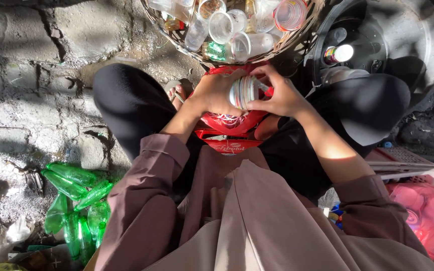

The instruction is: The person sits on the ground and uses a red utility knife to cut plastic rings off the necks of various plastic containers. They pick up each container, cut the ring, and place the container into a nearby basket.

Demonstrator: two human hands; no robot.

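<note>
Left hand: the left hand (216, 93) is curled shut around the left end of a stack of plastic cups (243, 92), fingers wrapped over the rims.
Right hand: the right hand (281, 95) grips the same stack from the right, thumb low, fingers arched over the top; closed on it.
Stack of plastic cups: clear cups nested on their side, thin coloured bands at the rims; held between both hands above the lap, just below the basket.
Red bag: a red plastic bag (229, 123) with white swirled print lies directly under the hands, between the knees; a red panel with white lettering sits below it.
Wicker basket: a round woven basket (297, 42) at top centre, heaped with loose clear cups (221, 26), several with red or green printed bands; one pink-tinted cup (290, 14) at its right edge.
Black tub: a dark round tub (327, 35) right of the basket, touching it; inside lies a small bottle with a white cap (338, 54).
Green bottles: a pile of crushed green plastic bottles (74, 200) on the stone ground at lower left, well apart from the hands.
Pink bag: a translucent pink bag (428, 216) at lower right, beside a pale pink slatted crate (408, 163).
Clothing: black trousers (126, 100), mauve sleeves (141, 211).
Foot: a sandalled foot (177, 94) shows just left of the left hand.
</note>
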